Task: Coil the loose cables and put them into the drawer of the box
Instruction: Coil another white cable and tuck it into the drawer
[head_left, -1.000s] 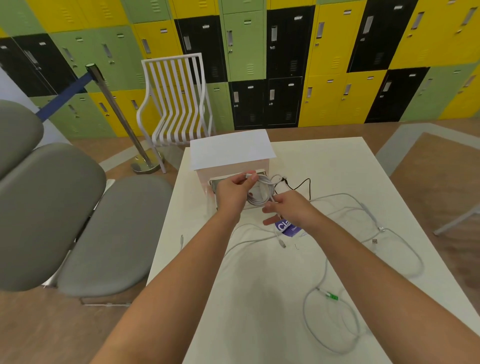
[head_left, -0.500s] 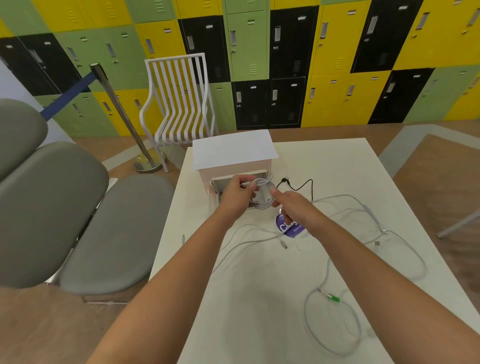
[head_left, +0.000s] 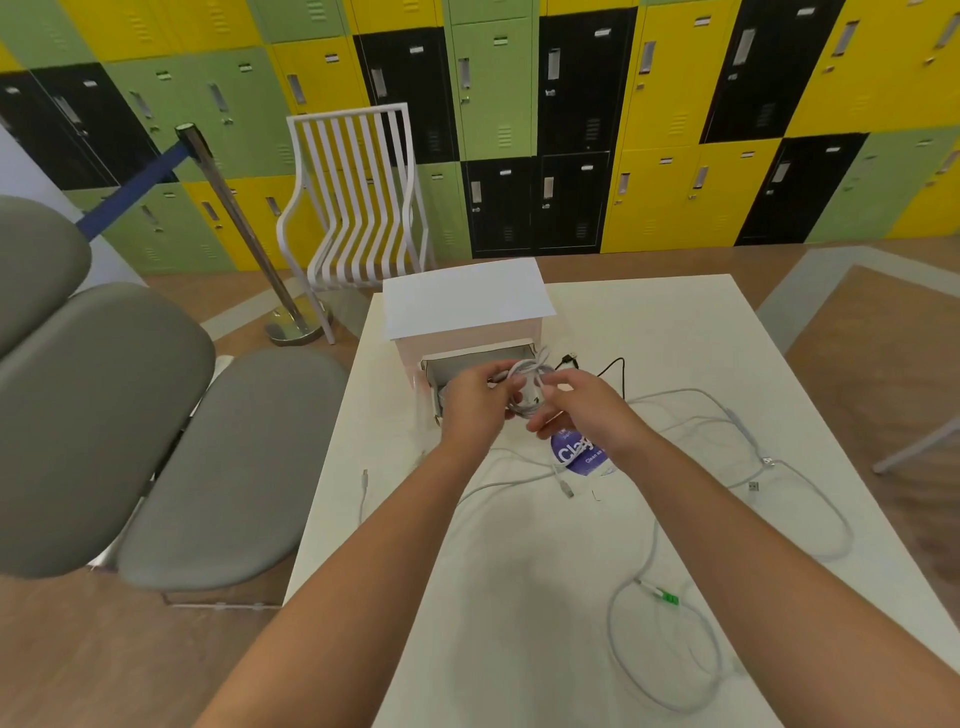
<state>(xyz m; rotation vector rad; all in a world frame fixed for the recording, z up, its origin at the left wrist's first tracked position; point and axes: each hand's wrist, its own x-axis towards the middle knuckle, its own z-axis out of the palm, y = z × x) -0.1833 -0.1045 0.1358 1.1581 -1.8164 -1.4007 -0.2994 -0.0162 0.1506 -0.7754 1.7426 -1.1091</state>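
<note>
A coiled white cable (head_left: 527, 389) is held just above the open drawer (head_left: 470, 364) of the white box (head_left: 467, 306), which stands at the far side of the white surface (head_left: 519, 597). The left hand (head_left: 475, 402) has its grip clenched round the coil's left side; the right hand (head_left: 582, 402) meets the coil from the right, fingers bent, though whether they pinch it cannot be told. Several loose white cables (head_left: 727, 415) are spread over the right and near parts of the surface, one carrying a green connector (head_left: 667, 597), and a thin black cable (head_left: 608, 366) lies just right of the box. A purple label (head_left: 576, 452) lies beneath the right wrist. The coil appears unsecured, so it could spring open once released and a loop could hang over the drawer's edge, blocking closure. The trailing cables below the wrists could be snagged and dragged.
</note>
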